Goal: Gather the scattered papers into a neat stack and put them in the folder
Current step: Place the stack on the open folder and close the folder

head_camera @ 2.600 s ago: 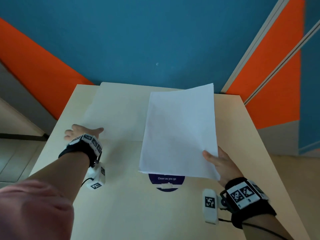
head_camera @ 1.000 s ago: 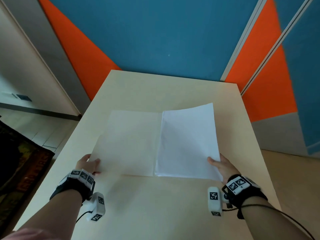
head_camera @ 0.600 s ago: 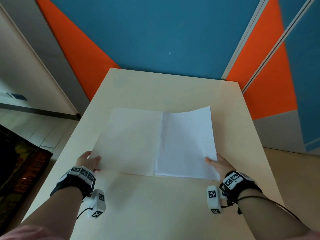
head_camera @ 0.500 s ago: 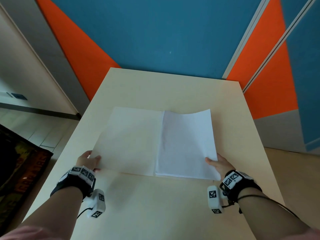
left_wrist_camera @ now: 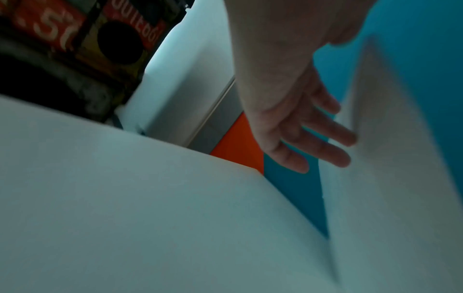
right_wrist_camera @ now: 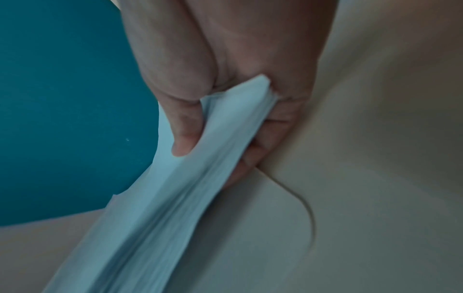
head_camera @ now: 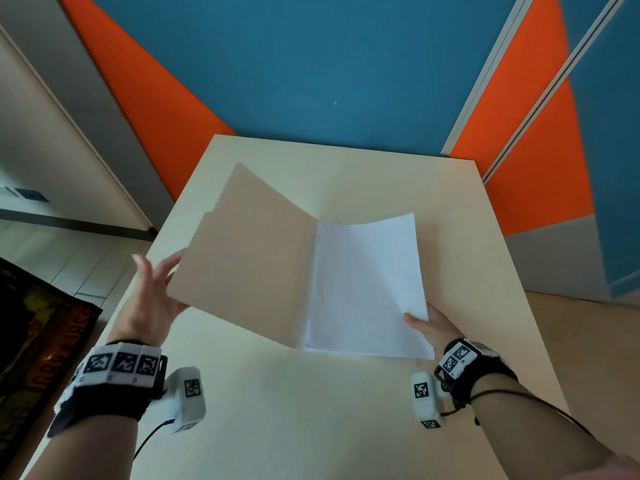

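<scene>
A beige folder lies open on the table, its left flap lifted and tilted toward the middle. My left hand is under that flap's left edge, fingers straight and spread; in the left wrist view its fingertips touch the flap. A neat white paper stack lies on the folder's right half, its far edge curling up. My right hand pinches the stack's near right corner. In the right wrist view the thumb is on top of the paper stack and the fingers are beneath it.
The pale table ends against a blue and orange wall. Its left edge drops to a tiled floor with a dark printed mat. The right edge runs beside my right forearm.
The folder's left flap, flat on the table half a second ago, now stands lifted. My left hand rose from the flap's near left corner. The right hand kept its pinch on the stack.
</scene>
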